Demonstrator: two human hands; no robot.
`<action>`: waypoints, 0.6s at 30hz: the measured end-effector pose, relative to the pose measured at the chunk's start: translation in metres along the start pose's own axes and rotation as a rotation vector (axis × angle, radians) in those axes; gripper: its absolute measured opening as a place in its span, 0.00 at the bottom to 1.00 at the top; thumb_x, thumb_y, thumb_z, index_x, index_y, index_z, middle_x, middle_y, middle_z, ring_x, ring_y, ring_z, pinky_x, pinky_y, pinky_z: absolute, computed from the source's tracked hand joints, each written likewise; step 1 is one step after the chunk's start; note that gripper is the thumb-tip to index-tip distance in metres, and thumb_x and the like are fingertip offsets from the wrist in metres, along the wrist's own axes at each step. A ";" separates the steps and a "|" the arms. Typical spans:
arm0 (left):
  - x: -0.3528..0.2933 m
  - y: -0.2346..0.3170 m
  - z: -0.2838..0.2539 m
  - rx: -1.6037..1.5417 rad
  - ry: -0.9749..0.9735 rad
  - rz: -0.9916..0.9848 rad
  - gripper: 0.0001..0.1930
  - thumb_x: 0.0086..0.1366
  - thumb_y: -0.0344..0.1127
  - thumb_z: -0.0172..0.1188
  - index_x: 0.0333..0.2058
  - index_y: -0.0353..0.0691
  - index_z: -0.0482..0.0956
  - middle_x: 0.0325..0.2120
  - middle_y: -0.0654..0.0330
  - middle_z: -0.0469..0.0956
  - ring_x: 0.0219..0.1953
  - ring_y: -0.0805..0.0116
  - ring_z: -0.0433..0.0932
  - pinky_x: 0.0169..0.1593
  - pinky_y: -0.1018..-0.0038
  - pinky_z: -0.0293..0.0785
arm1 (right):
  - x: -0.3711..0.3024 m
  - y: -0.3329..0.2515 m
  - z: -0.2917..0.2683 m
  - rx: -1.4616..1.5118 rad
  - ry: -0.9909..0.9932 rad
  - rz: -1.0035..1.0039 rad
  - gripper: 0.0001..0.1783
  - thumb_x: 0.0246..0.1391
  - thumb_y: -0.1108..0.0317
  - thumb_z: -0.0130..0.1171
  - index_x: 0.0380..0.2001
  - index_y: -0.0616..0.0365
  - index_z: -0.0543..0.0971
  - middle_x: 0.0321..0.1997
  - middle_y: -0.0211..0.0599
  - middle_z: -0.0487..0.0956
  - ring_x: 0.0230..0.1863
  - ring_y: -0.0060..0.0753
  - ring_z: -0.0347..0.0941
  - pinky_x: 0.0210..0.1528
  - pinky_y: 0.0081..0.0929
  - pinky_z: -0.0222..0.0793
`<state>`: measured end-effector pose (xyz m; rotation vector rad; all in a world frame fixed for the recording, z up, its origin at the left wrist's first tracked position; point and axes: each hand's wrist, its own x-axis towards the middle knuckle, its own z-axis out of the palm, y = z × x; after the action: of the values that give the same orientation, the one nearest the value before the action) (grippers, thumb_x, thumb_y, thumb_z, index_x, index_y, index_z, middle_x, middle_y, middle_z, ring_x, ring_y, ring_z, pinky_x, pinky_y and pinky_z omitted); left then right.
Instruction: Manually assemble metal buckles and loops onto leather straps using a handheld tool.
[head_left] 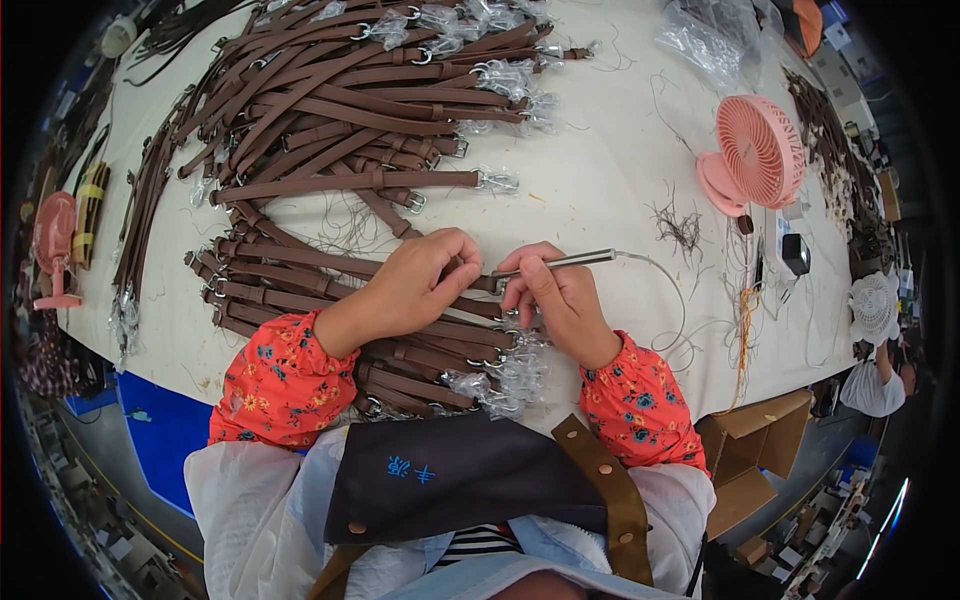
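Note:
My left hand (425, 285) is closed on the end part of a brown strap (484, 283), which has a metal buckle or ring at its tip. My right hand (562, 300) is closed round a slim silver pen-shaped tool (585, 258) with a thin cable (680, 290) trailing from its back end. The tool's front end is hidden at my right fingers, close to the strap's tip. Whether those fingers also touch the strap, I cannot tell. Under and in front of my hands lies a row of brown straps (440, 345) with metal hardware in clear plastic wraps.
A large heap of brown straps (350, 110) covers the far left of the white table (600, 150). A pink fan (755, 150) stands at the right, near dark thread scraps (680, 228). Another pink fan (55, 245) is far left. A cardboard box (760, 440) sits below the right edge.

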<state>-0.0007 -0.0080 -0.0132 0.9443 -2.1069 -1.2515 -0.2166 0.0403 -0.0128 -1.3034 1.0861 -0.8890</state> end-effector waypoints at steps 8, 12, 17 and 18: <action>-0.001 -0.005 -0.005 -0.012 -0.078 0.042 0.04 0.64 0.29 0.55 0.33 0.35 0.71 0.25 0.60 0.72 0.26 0.69 0.69 0.32 0.72 0.67 | 0.000 0.001 0.000 -0.003 -0.002 -0.013 0.23 0.70 0.53 0.40 0.40 0.62 0.76 0.23 0.31 0.78 0.19 0.15 0.70 0.22 0.15 0.64; -0.001 -0.004 -0.007 0.014 -0.101 0.056 0.04 0.64 0.29 0.56 0.32 0.35 0.71 0.24 0.60 0.71 0.25 0.68 0.70 0.31 0.72 0.67 | -0.001 0.001 0.000 0.011 0.000 -0.003 0.23 0.70 0.53 0.40 0.39 0.62 0.76 0.23 0.31 0.78 0.19 0.15 0.70 0.22 0.15 0.64; -0.001 -0.002 -0.008 -0.002 -0.113 0.037 0.04 0.64 0.29 0.56 0.32 0.36 0.71 0.24 0.60 0.71 0.25 0.68 0.69 0.31 0.73 0.67 | 0.000 0.003 0.000 0.011 -0.006 -0.012 0.22 0.70 0.53 0.40 0.39 0.62 0.76 0.23 0.31 0.78 0.18 0.15 0.70 0.22 0.15 0.64; -0.001 -0.001 -0.009 -0.001 -0.124 0.028 0.04 0.64 0.29 0.56 0.32 0.35 0.71 0.25 0.60 0.71 0.25 0.69 0.70 0.31 0.73 0.67 | 0.000 0.002 0.001 0.013 -0.004 -0.016 0.22 0.70 0.54 0.40 0.39 0.62 0.76 0.23 0.31 0.78 0.18 0.16 0.70 0.22 0.15 0.64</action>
<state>0.0068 -0.0123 -0.0105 0.8532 -2.2057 -1.3272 -0.2161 0.0405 -0.0152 -1.3045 1.0665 -0.9029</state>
